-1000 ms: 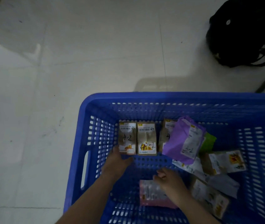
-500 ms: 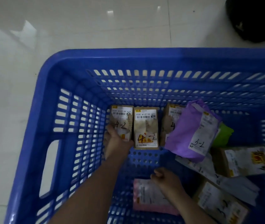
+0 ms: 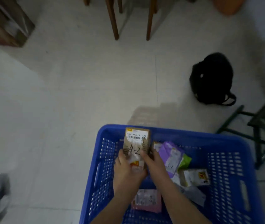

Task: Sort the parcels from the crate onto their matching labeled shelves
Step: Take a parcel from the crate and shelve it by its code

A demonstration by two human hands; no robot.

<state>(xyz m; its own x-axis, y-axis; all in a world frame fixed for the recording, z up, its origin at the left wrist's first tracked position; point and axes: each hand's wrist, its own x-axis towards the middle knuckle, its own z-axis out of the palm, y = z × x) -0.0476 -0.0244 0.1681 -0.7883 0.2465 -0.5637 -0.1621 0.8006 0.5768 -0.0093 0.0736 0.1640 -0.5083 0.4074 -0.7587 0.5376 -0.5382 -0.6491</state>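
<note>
Parcels remaining in the blue crate (image 3: 228, 139): pink (image 3: 146, 201) nearest, a brown-and-white one (image 3: 195, 177), white (image 3: 191, 194), green (image 3: 185, 161), purple (image 3: 171, 155); at least five, count uncertain; one brown parcel marked 4-2 (image 3: 136, 143) is lifted above the far-left corner, left hand (image 3: 126, 169) and right hand (image 3: 155, 164) both curled round it; judged step: pick-up; next requires carrying it to shelf 4-2, not visible; one black backpack (image 3: 211, 78) lies beyond on the floor (image 3: 80, 86).

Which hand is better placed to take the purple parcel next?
Right hand: it is beside the purple parcel; the left hand is farther away. Both hold the 4-2 box.
</note>
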